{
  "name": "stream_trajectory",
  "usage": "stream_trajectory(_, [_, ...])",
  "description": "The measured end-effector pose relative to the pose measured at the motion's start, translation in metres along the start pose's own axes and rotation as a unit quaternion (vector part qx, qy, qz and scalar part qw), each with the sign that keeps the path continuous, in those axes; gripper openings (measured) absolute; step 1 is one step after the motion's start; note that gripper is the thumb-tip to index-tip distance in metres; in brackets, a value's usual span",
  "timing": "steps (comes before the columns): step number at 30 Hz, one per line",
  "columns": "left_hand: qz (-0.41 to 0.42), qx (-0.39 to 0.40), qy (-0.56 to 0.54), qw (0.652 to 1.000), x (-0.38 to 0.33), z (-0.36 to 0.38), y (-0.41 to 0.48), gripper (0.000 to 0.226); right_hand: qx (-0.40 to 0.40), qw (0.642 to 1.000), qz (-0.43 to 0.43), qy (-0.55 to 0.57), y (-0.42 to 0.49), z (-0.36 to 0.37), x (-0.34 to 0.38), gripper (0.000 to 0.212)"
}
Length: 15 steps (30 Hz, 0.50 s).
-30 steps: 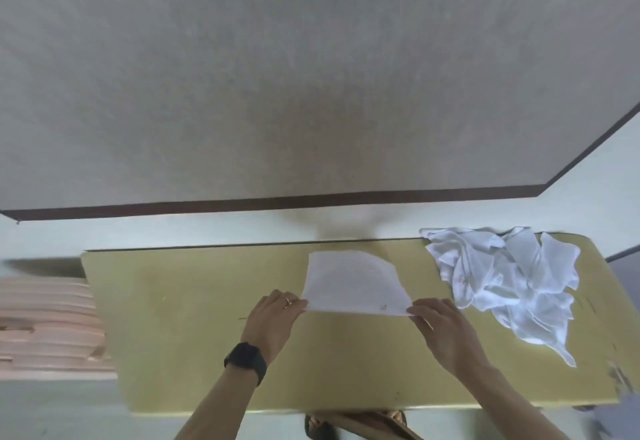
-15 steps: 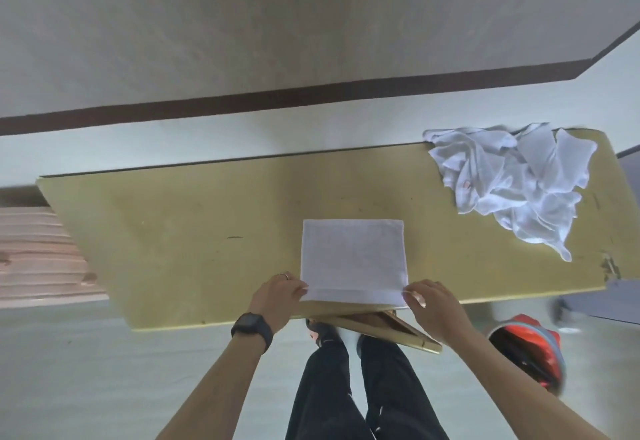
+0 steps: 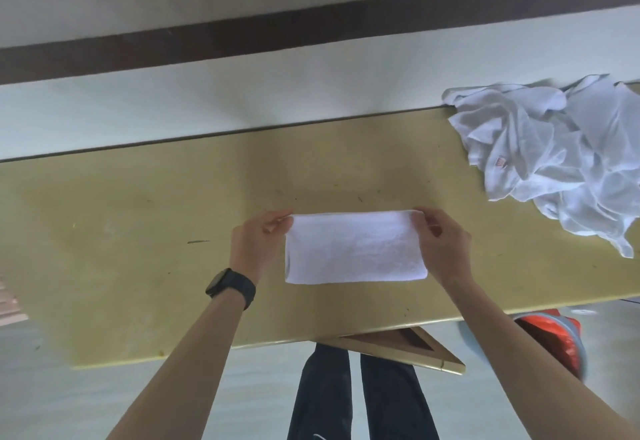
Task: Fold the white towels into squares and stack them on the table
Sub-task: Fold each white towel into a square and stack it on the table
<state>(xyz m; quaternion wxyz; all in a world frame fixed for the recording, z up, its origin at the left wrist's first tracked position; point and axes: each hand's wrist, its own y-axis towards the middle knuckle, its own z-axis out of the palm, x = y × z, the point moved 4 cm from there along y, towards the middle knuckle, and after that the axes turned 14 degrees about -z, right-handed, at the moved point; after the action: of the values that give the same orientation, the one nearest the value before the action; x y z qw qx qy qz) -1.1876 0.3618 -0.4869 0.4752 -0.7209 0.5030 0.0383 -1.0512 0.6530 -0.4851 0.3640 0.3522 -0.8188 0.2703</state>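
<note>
A folded white towel (image 3: 355, 249) lies flat at the middle of a yellow-olive table (image 3: 138, 231), nearer the table's front edge than its back, as a doubled rectangle with its long axis running left to right, parallel to the table's long edges. The cloth looks thick and nubby, with soft rounded corners. The left hand (image 3: 256, 249) pinches the towel's far left corner between thumb and fingers, and the right hand (image 3: 440, 245) pinches the far right corner the same way. A black watch (image 3: 230, 285) bands the left wrist. At the table's far right end sits a crumpled pile of thinner white towels (image 3: 554, 162), one showing a small red tag. The tabletop is smooth, matte and lightly scuffed. Below the table's front edge show dark trouser legs (image 3: 360, 398) and a triangular wooden frame (image 3: 405, 346)
</note>
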Motion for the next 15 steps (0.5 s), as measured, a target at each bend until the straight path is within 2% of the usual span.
stream_trajectory(10, [0.042, -0.043, 0.089, 0.994, -0.007, 0.007, 0.008, 0.012, -0.03, 0.996, -0.036, -0.081, 0.004, 0.012, -0.01, 0.015])
stream_trajectory(15, [0.037, -0.043, 0.086, 0.995, -0.008, 0.006, 0.011, 0.008, -0.027, 0.991, -0.063, -0.119, 0.003, 0.015, -0.009, 0.014])
